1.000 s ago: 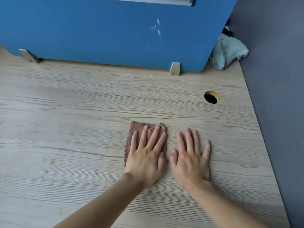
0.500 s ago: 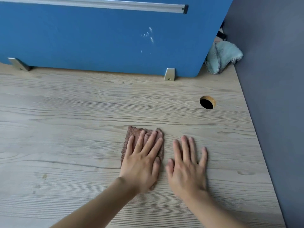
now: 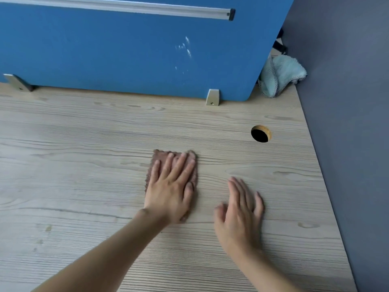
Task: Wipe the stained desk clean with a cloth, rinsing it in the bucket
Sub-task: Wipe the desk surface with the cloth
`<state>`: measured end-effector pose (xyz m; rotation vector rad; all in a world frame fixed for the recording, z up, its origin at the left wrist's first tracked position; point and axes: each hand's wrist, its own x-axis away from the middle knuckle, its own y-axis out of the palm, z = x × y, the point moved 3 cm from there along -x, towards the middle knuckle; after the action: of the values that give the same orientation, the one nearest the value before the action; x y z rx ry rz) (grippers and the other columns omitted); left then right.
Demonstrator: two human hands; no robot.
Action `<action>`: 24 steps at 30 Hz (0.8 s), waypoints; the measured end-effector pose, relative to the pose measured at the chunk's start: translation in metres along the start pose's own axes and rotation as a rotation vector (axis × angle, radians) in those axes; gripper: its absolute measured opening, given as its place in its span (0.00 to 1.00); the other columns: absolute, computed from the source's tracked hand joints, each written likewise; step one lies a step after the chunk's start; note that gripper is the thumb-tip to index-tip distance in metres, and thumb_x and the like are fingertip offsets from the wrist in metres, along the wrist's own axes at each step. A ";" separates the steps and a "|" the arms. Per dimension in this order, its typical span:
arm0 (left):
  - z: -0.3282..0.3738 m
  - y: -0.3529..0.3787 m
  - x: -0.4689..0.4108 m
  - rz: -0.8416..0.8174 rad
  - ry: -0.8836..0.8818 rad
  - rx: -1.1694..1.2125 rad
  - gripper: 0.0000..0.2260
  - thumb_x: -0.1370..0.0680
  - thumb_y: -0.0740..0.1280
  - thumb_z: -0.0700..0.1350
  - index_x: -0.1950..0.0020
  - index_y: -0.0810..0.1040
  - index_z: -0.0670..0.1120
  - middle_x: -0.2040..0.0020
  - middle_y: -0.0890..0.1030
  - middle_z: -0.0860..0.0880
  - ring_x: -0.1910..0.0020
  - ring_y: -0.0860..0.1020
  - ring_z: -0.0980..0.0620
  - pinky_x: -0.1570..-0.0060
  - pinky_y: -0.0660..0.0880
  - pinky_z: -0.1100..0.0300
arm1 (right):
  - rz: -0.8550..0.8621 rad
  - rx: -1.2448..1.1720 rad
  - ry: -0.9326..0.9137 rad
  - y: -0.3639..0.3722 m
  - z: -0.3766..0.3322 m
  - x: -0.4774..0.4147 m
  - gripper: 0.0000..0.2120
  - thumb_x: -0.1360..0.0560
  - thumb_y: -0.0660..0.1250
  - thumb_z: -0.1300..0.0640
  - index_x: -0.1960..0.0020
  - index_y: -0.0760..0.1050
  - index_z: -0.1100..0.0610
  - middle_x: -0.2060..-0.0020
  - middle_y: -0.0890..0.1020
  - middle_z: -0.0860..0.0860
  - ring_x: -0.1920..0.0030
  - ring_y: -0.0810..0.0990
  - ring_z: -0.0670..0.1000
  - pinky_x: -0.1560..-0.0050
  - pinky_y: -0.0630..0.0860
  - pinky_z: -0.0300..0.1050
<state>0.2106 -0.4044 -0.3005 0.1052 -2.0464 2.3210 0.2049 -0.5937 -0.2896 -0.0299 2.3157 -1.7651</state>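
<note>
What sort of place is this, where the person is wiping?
Most likely an office workstation: a wood-grain desk with a round cable hole, and a blue divider panel fixed along its back edge by metal brackets.

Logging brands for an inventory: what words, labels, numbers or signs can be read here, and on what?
None can be read.
The brown cloth, the desk, the blue panel and the teal cloth carry no visible text.
The white marks on the panel are smudges, not letters.
</note>
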 end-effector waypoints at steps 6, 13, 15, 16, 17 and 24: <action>0.020 0.003 0.007 -0.008 -0.032 0.027 0.30 0.21 0.50 0.55 0.18 0.53 0.54 0.18 0.51 0.53 0.19 0.48 0.44 0.24 0.50 0.37 | -0.039 0.028 -0.021 0.008 -0.004 -0.056 0.28 0.27 0.53 0.51 0.30 0.73 0.57 0.30 0.75 0.56 0.30 0.73 0.55 0.34 0.65 0.60; -0.013 -0.003 -0.016 0.016 -0.080 0.007 0.29 0.21 0.50 0.55 0.18 0.54 0.54 0.18 0.54 0.52 0.19 0.49 0.47 0.24 0.51 0.40 | -0.161 0.158 -0.126 0.025 -0.007 -0.077 0.29 0.23 0.53 0.47 0.26 0.69 0.57 0.23 0.65 0.59 0.22 0.61 0.58 0.26 0.54 0.67; -0.007 -0.002 -0.019 0.013 -0.137 0.014 0.30 0.21 0.51 0.55 0.18 0.54 0.53 0.18 0.53 0.52 0.19 0.48 0.45 0.24 0.50 0.39 | -0.175 0.169 -0.127 0.025 -0.008 -0.078 0.29 0.23 0.53 0.47 0.26 0.69 0.58 0.23 0.65 0.60 0.22 0.61 0.58 0.26 0.53 0.68; 0.000 0.000 -0.017 0.008 -0.139 0.021 0.30 0.21 0.51 0.55 0.18 0.54 0.53 0.18 0.52 0.52 0.19 0.47 0.45 0.24 0.50 0.39 | -0.182 0.173 -0.126 0.025 -0.009 -0.078 0.29 0.23 0.53 0.47 0.26 0.69 0.58 0.23 0.65 0.60 0.22 0.61 0.59 0.26 0.53 0.68; 0.007 0.001 -0.016 0.006 -0.124 0.026 0.30 0.21 0.51 0.55 0.18 0.54 0.53 0.18 0.52 0.52 0.19 0.47 0.44 0.25 0.49 0.38 | -0.188 0.176 -0.127 0.025 -0.009 -0.079 0.29 0.23 0.52 0.47 0.26 0.69 0.58 0.23 0.65 0.60 0.22 0.61 0.59 0.26 0.54 0.68; -0.028 -0.005 -0.039 0.033 -0.045 -0.005 0.29 0.20 0.51 0.55 0.18 0.54 0.54 0.18 0.53 0.53 0.19 0.50 0.47 0.24 0.51 0.41 | -0.202 0.196 -0.139 0.025 -0.009 -0.080 0.30 0.24 0.54 0.47 0.26 0.69 0.58 0.23 0.64 0.61 0.22 0.60 0.59 0.26 0.53 0.69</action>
<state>0.2490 -0.3756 -0.3020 0.1258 -2.0908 2.3537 0.2842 -0.5662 -0.2980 -0.3533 2.0968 -2.0083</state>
